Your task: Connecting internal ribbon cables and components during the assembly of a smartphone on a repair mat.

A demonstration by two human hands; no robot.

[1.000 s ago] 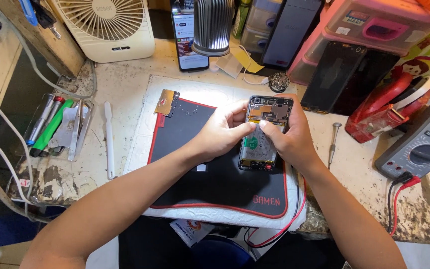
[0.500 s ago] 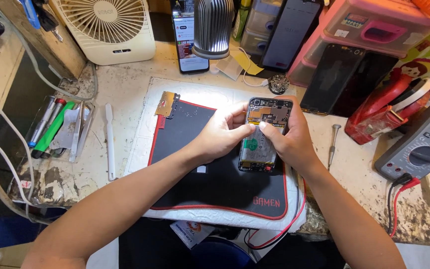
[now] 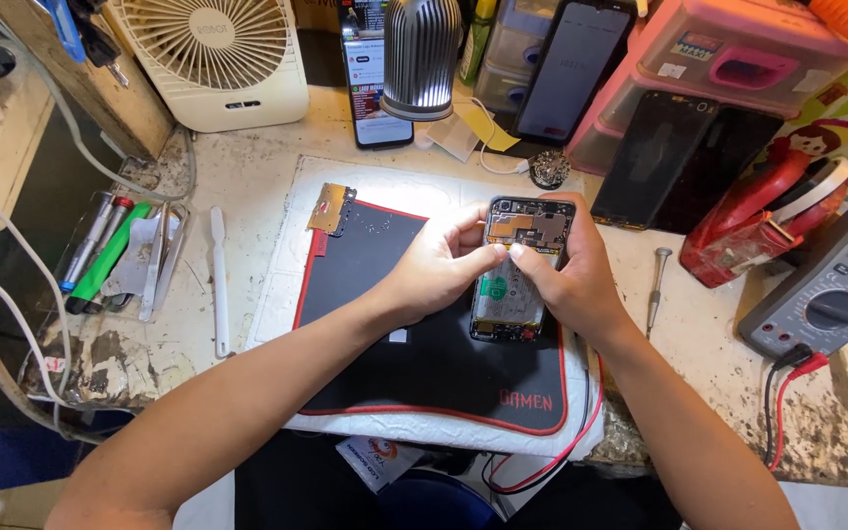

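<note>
2 hands (image 3: 444, 267) (image 3: 566, 280) around opened phone (image 3: 520, 270)

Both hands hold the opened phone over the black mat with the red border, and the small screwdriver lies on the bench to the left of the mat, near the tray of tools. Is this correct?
Not quite. The head view shows the small screwdriver on the bench to the right of the black mat, beside the right hand. The rest holds: left hand and right hand hold the opened phone over that mat.
</note>
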